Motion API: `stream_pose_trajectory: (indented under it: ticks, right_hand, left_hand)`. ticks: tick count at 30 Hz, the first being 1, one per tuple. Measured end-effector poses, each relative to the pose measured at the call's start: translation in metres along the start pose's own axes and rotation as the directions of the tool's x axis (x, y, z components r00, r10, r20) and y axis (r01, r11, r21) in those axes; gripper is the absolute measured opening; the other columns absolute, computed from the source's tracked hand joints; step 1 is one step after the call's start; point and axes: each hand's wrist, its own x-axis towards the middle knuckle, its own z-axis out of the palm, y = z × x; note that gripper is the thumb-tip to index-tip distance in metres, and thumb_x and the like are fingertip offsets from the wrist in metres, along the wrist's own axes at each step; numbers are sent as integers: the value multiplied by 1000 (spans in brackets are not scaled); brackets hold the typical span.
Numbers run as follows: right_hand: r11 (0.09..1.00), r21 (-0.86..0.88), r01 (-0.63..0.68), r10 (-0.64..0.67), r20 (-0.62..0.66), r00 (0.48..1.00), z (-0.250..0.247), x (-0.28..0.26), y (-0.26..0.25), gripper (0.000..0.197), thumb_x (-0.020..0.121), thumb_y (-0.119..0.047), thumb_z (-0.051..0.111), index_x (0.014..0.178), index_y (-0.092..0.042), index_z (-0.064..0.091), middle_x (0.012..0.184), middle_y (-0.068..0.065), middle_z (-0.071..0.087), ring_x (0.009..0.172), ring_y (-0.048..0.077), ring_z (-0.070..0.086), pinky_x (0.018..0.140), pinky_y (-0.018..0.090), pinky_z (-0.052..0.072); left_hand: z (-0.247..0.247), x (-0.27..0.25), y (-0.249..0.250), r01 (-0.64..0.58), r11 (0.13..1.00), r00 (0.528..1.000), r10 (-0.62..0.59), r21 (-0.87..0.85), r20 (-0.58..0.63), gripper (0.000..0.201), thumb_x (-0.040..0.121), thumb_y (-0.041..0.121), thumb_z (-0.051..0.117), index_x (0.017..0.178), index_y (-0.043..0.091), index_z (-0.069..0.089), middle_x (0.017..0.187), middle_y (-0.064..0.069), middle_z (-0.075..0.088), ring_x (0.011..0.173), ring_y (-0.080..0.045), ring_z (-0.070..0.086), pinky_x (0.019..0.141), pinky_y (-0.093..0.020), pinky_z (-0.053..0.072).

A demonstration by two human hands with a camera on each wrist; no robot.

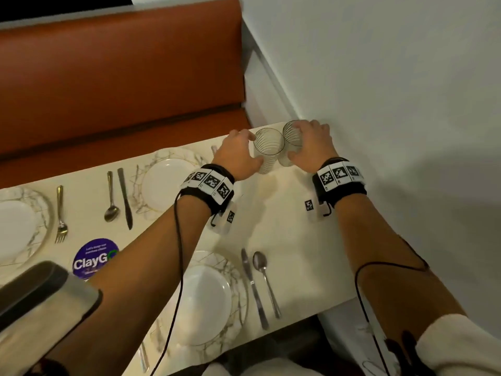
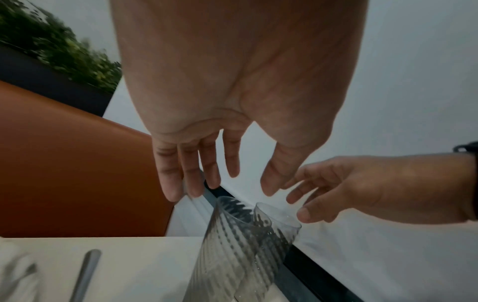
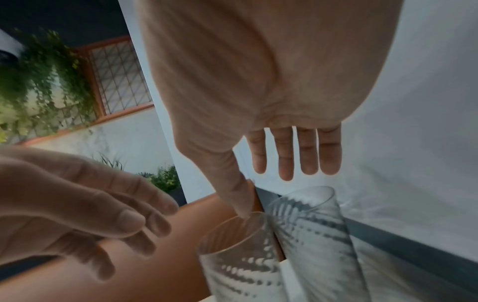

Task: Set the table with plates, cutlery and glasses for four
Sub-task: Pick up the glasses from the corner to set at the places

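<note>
Two clear ribbed glasses stand touching at the table's far right corner by the wall: the left glass [image 1: 268, 156] [image 2: 227, 251] [image 3: 240, 263] and the right glass [image 1: 288, 131] [image 2: 282, 228] [image 3: 315, 230]. My left hand [image 1: 254, 149] [image 2: 230, 189] is spread over the left glass, fingers straight and apart from it in the left wrist view. My right hand [image 1: 294, 147] [image 3: 266, 192] hovers over the right glass with straight fingers. Its thumb tip lies by the rims where the glasses meet. Neither hand grips anything.
Marbled plates [image 1: 238, 283] [image 1: 146, 164] [image 1: 43, 213] lie on the cream table [image 1: 284, 226], with a knife [image 1: 252, 283], spoon [image 1: 264, 278], another spoon [image 1: 111, 196], knife [image 1: 124, 196] and fork [image 1: 61, 213]. A purple sticker [image 1: 92, 259] is at left. An orange bench [image 1: 122, 77] and white wall [image 1: 379, 77] bound the table.
</note>
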Motion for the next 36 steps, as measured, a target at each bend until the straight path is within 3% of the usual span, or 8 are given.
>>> stream_pose_trajectory:
  ticks: [3,9,17,23,27,32,36]
  right_hand:
    - [998,-46,34,-33,26,999,-3,23,14,84,79,-35,76,151,-18,36,148,12,42,134,37,34,108,49,36]
    - [991,-115,66,-50,138,989,5,51,24,100,75,-30,82,156,-17,25,157,10,33,141,37,30,112,51,35]
    - [993,-110,34,-23,104,994,16,55,27,89,80,-27,80,153,-12,31,150,13,40,135,38,36,109,50,39]
    - [999,-43,-10,12,51,999,18,33,13,91,75,-35,81,150,-11,34,144,16,41,132,39,36,109,48,37]
    - [1000,8,-14,13,57,998,23,4,-9,95,75,-43,81,151,-12,33,146,17,38,134,38,32,110,47,36]
    - [999,31,16,-18,82,996,42,-45,-48,92,78,-44,79,152,-13,33,146,17,37,135,38,30,110,46,32]
    - [999,27,33,-36,123,992,66,-85,-81,92,79,-44,78,152,-13,32,144,17,38,133,37,32,107,45,36]
  left_hand:
    - [17,26,16,7,997,999,-11,82,47,82,84,41,79,153,17,41,152,-10,41,140,-29,43,113,-48,40]
    - [42,59,24,-1,982,997,-14,191,79,103,77,50,83,158,14,30,162,-10,30,145,-33,35,115,-52,40]
    - [49,58,15,24,995,1000,-25,92,9,93,82,37,83,157,10,35,155,-12,39,140,-33,43,113,-47,44]
    - [26,23,-9,41,999,993,-44,-26,-109,89,78,48,80,152,14,43,145,-8,46,134,-29,47,111,-49,45]
    - [3,-13,-32,79,989,982,-99,-127,-161,88,79,44,82,152,14,43,144,-5,44,131,-23,51,109,-40,48]
    - [-22,-73,-79,114,980,973,-143,-161,-180,87,78,47,80,151,18,44,143,-2,46,125,-23,55,102,-48,54]
    - [-37,-124,-125,109,980,978,-136,-165,-159,84,82,38,82,152,16,43,144,-5,44,127,-22,52,105,-39,49]
